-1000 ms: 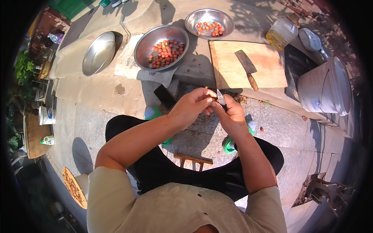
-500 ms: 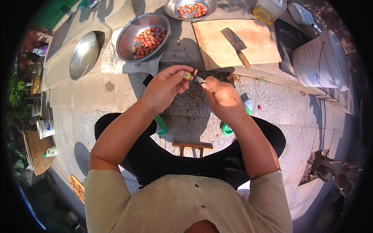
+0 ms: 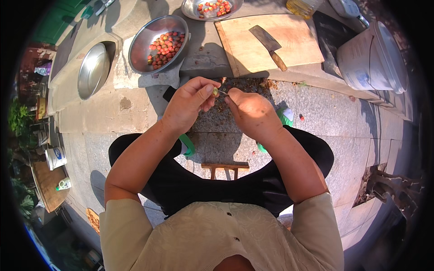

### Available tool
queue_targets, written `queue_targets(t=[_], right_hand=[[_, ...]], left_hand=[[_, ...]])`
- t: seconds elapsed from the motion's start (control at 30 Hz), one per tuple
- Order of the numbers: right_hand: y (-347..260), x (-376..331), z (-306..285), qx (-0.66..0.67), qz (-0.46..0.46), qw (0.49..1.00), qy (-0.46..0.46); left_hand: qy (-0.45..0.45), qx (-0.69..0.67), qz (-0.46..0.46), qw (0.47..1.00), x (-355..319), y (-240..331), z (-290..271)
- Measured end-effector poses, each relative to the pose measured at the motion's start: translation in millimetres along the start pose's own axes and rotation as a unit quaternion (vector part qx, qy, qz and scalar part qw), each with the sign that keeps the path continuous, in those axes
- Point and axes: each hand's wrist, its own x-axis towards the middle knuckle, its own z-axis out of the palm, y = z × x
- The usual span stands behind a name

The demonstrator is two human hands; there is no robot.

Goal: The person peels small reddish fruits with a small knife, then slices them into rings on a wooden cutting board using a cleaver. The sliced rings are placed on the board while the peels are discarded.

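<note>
My left hand (image 3: 192, 98) pinches a small fruit (image 3: 215, 91) between thumb and fingers, its pale green cut face showing. Close against it, my right hand (image 3: 254, 108) is closed round a small knife (image 3: 224, 93); the handle is hidden in the fist and only a short, thin bit of metal shows, its tip at the fruit. Beyond my hands, a steel bowl (image 3: 139, 50) leans on a white cloth and holds many small red fruits (image 3: 165, 47), like hawthorns. Farther back, a second steel bowl (image 3: 189, 10) contains red fruits with pale cut ends (image 3: 214, 8).
On the stone ledge, a cleaver (image 3: 266, 38) lies on a wooden cutting board (image 3: 239, 54). A white bucket (image 3: 361, 67) stands at its right, near a jug of yellow liquid (image 3: 299, 7). An empty steel basin (image 3: 92, 72) tilts at the left. Plant scraps (image 3: 266, 84) litter the ground below the ledge.
My right hand has moved slightly left and turned, bringing the blade to the fruit. My left hand has turned the fruit a little. The whole view has shifted slightly.
</note>
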Motion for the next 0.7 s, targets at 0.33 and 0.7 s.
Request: queue_targets(t=[0.33,0.7], right_hand=[[-0.7,-4.3,5.8,-0.05,0.004,0.999,-0.01],[2.3,-9.8,11.6,-0.055,-0.018,0.998,0.015]], left_hand=[[0.034,0.107,0.06,0.992,-3.9,-2.8,4.6],[0.039,0.297,0.174,0.938,-1.5,-8.6,6.2]])
